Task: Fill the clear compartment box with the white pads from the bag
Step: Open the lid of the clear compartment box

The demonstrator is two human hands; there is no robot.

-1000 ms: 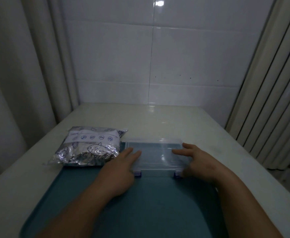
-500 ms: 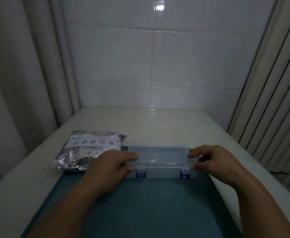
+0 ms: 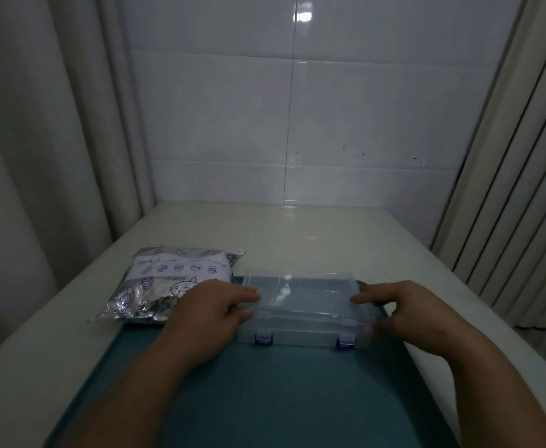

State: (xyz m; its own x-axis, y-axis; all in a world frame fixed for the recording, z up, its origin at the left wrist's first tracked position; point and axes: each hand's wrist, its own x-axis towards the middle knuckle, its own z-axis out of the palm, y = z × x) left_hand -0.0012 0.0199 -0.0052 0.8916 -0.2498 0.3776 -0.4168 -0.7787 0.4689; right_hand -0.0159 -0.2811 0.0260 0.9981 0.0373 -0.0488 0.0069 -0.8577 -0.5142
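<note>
1. Starting nearest the camera, the teal mat (image 3: 281,399) lies flat on the tabletop (image 3: 313,240). Its surface is matte and even. Both forearms cross it toward its far edge.
2. The left hand (image 3: 210,313) grasps the left short end of the clear compartment box (image 3: 304,308), with its fingers curled onto the lid and its thumb against the front. The right hand (image 3: 410,313) grasps the right short end in the same way, though its thumb is blurred.
3. The box sits at the far edge of the mat, directly ahead and between the hands.
   - Its long axis runs left to right, so each hand is equally near its own end.
   - The two blue latches (image 3: 263,338) on the near long wall face the person, so the lid probably swings up and away.
   - Whether the latches are released cannot be determined.
   - The box is rigid, thin-walled transparent plastic, rectangular and shallow. Its dividers cannot be made out through the lid.
4. The bag (image 3: 171,282) lies just beside the box on its left, beyond the left hand, which is the nearer one.
   - It is crinkled silver foil, pillow-shaped, with a white printed label.
   - No white pads are visible outside it.
5. Beyond lies bare, smooth, pale tabletop, then a glossy tiled wall (image 3: 362,108), with pleated curtains (image 3: 39,156) on both sides.
</note>
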